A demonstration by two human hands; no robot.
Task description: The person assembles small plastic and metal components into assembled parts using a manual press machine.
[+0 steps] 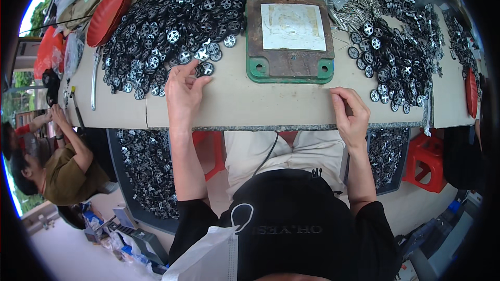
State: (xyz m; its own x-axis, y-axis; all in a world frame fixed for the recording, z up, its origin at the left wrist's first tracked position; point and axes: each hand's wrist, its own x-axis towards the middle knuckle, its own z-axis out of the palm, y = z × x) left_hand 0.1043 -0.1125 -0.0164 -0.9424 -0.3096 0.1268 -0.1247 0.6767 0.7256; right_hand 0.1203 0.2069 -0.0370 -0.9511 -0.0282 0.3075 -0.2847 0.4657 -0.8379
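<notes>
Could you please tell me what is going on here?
A person has the left hand at the near edge of a pile of small black wheels, touching or nearly touching one wheel. The right hand, loosely curled, is at the worktable; whether it holds anything is unclear. A machine's green base stands right of this pile.

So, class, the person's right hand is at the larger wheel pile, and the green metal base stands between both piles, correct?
Not the right hand: the head view shows the left hand at the larger wheel pile. The green metal base does stand between that pile and the smaller pile.
</notes>
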